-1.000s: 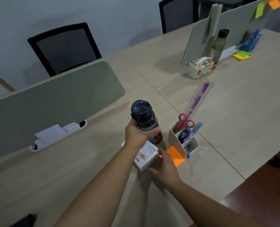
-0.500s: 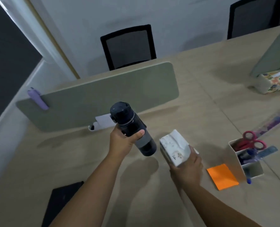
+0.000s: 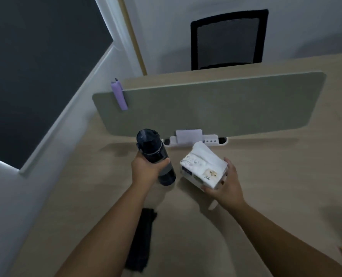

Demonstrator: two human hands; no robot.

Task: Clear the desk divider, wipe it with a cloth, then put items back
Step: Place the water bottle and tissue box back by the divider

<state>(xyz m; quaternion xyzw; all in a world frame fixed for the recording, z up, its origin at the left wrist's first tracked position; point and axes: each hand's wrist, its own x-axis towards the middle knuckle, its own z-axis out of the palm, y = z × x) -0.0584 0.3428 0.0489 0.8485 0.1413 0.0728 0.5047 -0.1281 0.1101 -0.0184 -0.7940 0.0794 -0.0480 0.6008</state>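
Items are being put back, by the look of it: the bottle (image 3: 156,156) is gripped in the left hand (image 3: 146,169), the tissue pack (image 3: 203,166) in the right hand (image 3: 227,183), both near the divider (image 3: 226,104); each needs setting down on the desk (image 3: 286,176) at its foot

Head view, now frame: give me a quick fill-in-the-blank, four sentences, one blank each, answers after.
1. The left hand grips a dark ____.
2. The right hand holds a white ____ pack.
3. A ____-coloured pen is clipped over the desk divider.
4. The dark cloth lies on the desk, nearer the ____ arm.

Answers: water bottle; tissue; purple; left
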